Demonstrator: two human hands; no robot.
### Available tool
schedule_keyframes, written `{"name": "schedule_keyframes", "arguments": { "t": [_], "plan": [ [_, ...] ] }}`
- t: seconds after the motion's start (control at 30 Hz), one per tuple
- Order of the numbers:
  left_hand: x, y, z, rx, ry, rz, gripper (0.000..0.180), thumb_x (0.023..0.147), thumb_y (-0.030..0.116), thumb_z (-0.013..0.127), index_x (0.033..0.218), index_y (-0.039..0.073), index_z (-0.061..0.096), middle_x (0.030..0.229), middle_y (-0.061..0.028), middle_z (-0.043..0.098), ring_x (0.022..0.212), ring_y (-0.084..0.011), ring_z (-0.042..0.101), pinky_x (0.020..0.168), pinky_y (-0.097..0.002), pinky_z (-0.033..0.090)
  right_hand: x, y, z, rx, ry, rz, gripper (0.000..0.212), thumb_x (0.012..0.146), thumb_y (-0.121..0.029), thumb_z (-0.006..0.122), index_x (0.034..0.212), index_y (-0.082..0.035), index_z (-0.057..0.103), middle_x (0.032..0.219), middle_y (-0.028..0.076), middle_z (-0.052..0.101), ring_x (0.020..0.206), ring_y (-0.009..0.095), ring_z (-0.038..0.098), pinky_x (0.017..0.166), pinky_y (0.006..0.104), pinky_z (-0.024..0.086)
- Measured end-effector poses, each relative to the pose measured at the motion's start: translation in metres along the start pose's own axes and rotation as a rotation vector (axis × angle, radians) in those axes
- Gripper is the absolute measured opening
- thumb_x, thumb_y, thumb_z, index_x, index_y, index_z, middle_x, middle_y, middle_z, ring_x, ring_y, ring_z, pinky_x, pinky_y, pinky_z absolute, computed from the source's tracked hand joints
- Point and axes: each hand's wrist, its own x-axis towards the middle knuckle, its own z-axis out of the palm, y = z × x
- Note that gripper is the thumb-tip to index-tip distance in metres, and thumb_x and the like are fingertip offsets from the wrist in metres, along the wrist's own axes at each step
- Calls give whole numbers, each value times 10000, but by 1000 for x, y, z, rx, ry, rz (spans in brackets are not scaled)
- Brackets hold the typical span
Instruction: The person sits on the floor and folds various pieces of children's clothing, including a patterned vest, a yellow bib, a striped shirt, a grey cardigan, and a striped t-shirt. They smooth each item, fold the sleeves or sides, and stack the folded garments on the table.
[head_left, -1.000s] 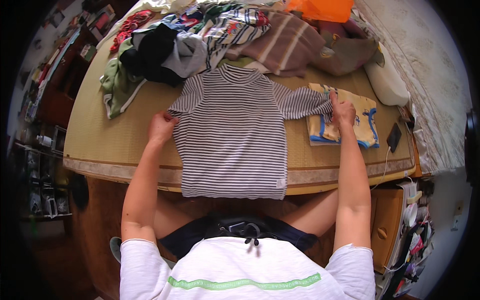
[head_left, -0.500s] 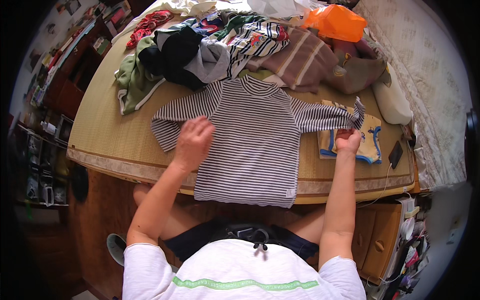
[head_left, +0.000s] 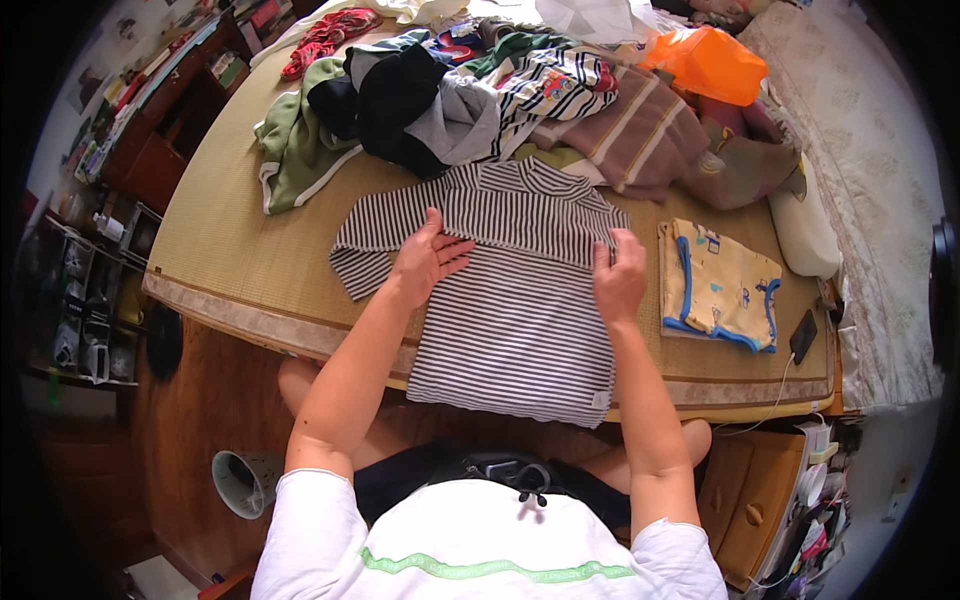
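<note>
A black-and-white striped long-sleeved shirt (head_left: 510,330) lies spread on the woven mat, collar away from me. Its right sleeve is folded across the chest, while the left sleeve (head_left: 365,245) sticks out, bent at the elbow. My left hand (head_left: 432,262) rests open over the left chest area, fingers spread beside the folded sleeve. At the shirt's right edge, just below the shoulder, my right hand (head_left: 620,275) has its fingers bent and closed on the cloth. A folded yellow garment with blue trim (head_left: 725,285) lies right of the shirt.
A heap of clothes (head_left: 450,110) covers the mat's far side, with an orange plastic bag (head_left: 705,65) on it. A white bolster-like object (head_left: 805,225) and a phone (head_left: 803,337) on a cable lie to the right. The mat's edge (head_left: 250,318) runs before me.
The right sleeve, stretched out over the yellow garment before, is now folded inward across the shirt. My right hand moved left to the shirt's edge; my left hand opened over the chest.
</note>
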Motion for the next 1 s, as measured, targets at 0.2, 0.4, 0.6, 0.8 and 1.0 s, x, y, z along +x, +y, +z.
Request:
{"name": "schedule_keyframes", "arguments": {
  "t": [0.2, 0.4, 0.6, 0.8, 1.0],
  "plan": [
    [24, 14, 11, 309, 194, -34, 622, 1010, 314, 636, 1402, -117, 418, 1060, -193, 669, 852, -223, 745, 668, -254, 595, 32, 40, 1, 52, -143, 601, 409, 947, -429, 656, 1053, -36, 694, 1043, 154, 734, 990, 351, 687, 837, 447, 530],
    [24, 17, 13, 712, 292, 242, 305, 968, 152, 662, 1152, -81, 593, 942, -104, 682, 682, -151, 694, 599, -267, 559, 36, 59, 4, -76, -212, 460, 319, 919, -339, 670, 1087, -68, 668, 1114, 150, 707, 1069, 363, 645, 894, 437, 507],
    [-43, 4, -57, 7, 389, 110, 245, 1006, 173, 613, 1123, -42, 598, 1023, -117, 673, 929, -198, 681, 798, -315, 580, -6, 26, 3, -160, -111, -239, 568, 978, -398, 577, 1475, -144, 473, 1565, 106, 417, 1468, 334, 323, 1177, 474, 270],
    [-37, 11, -89, -487, 560, 170, 301, 994, 192, 636, 1199, -4, 535, 1115, -165, 604, 1059, -280, 619, 922, -398, 570, -36, 12, 9, -248, -567, -233, 697, 1013, -580, 415, 1586, -189, 341, 1685, 39, 215, 1567, 295, 86, 1256, 522, 16],
    [-4, 38, -139, -595, 627, 37, 194, 955, 266, 707, 883, 138, 581, 720, 8, 531, 635, -121, 526, 551, -270, 495, -44, 11, -1, -255, -524, -246, 722, 1005, -600, 428, 1565, -148, 380, 1667, 75, 260, 1552, 323, 149, 1252, 522, 60]
  ]
}}
